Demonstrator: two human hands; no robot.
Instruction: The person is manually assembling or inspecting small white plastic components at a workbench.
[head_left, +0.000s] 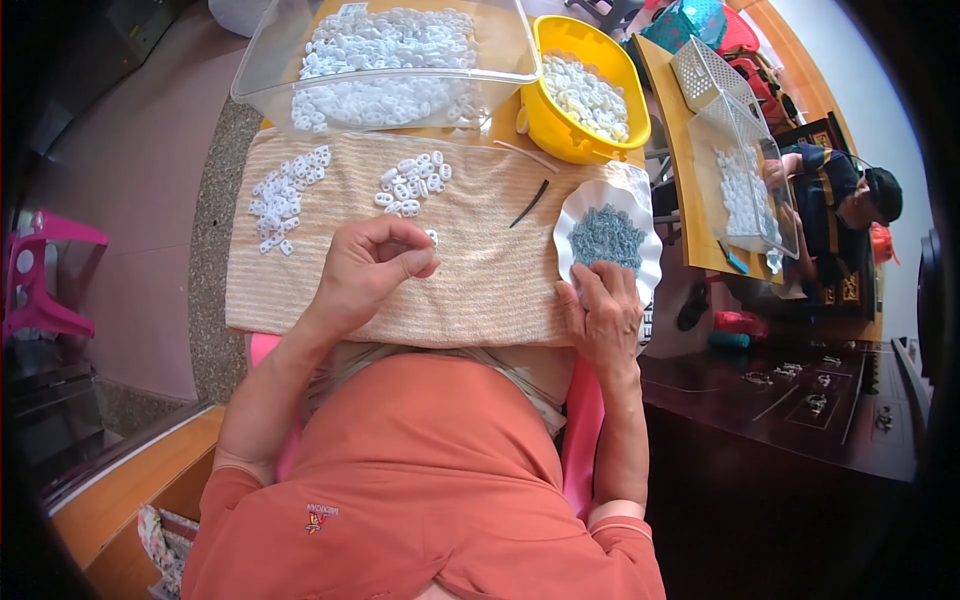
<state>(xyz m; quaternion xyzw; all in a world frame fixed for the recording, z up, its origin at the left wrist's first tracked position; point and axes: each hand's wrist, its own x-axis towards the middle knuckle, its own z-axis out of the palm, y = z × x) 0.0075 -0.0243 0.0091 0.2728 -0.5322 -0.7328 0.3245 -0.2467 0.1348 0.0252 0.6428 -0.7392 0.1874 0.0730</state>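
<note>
Over the striped towel (480,290), my left hand (372,268) is closed in a pinch, thumb against forefinger. A small white plastic piece (432,238) shows at its fingertips. My right hand (606,315) reaches over the near rim of a white wavy-edged bowl (650,262). Its bent fingers dip into a heap of small blue-grey springs (606,236), and whatever they grip is hidden. Beyond my left hand lies a cluster of white oval pieces with holes (412,184). Another pile of white pieces (285,200) spreads at the towel's left.
A clear bin (250,85) of white pieces and a yellow tub (540,95) of cream-white pieces stand at the back. A thin black strip (529,203) lies on the towel. Far right, another person (850,200) sits at a table with a clear bin. A pink stool (45,280) stands left.
</note>
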